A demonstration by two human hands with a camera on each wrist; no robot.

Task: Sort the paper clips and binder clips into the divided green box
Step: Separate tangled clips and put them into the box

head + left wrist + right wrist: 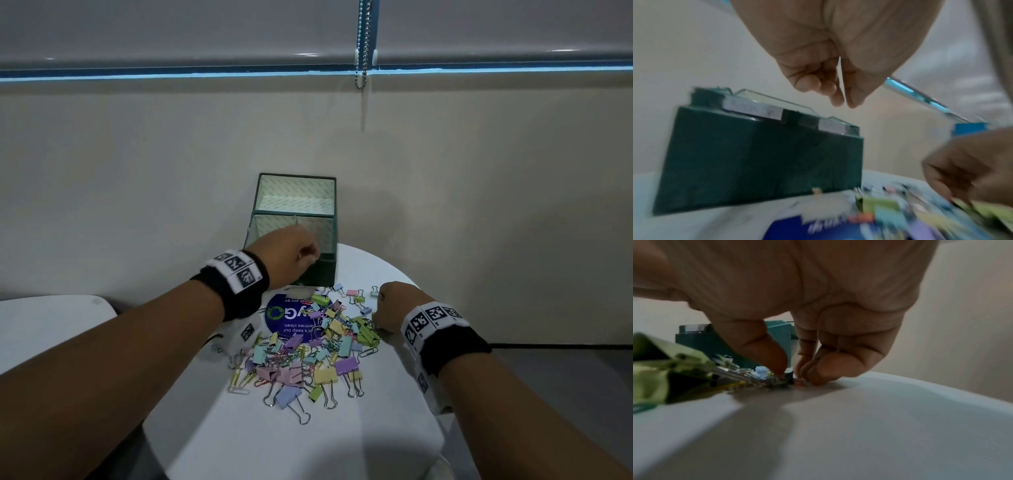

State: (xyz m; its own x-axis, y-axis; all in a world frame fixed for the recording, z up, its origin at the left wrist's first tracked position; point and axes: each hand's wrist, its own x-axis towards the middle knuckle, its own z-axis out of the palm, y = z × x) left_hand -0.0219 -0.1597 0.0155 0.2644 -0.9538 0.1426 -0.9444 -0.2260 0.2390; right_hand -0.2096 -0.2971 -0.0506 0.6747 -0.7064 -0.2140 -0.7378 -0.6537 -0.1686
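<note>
The green divided box (pixel 327 272) stands at the table's far edge, with a far compartment and two near ones. My left hand (pixel 308 257) hovers over the box's front rim, its fingers curled; in the blurred left wrist view the thumb and fingertips (pixel 845 104) press together and nothing shows between them. Pastel binder clips and paper clips (pixel 308 346) lie heaped in front of the box. My right hand (pixel 380 308) is down at the heap's right edge. There its thumb and curled fingers (pixel 795 378) pinch a pink paper clip (pixel 800 383) against the tabletop, beside a small binder clip (pixel 788 374).
The round white table (pixel 308 438) carries a blue sticker (pixel 291 318) under the heap. White labels (pixel 754 110) sit on the box's front rim. A second white table (pixel 51 325) is at the left. The wall rises right behind the box, and a blind cord (pixel 361 51) hangs above.
</note>
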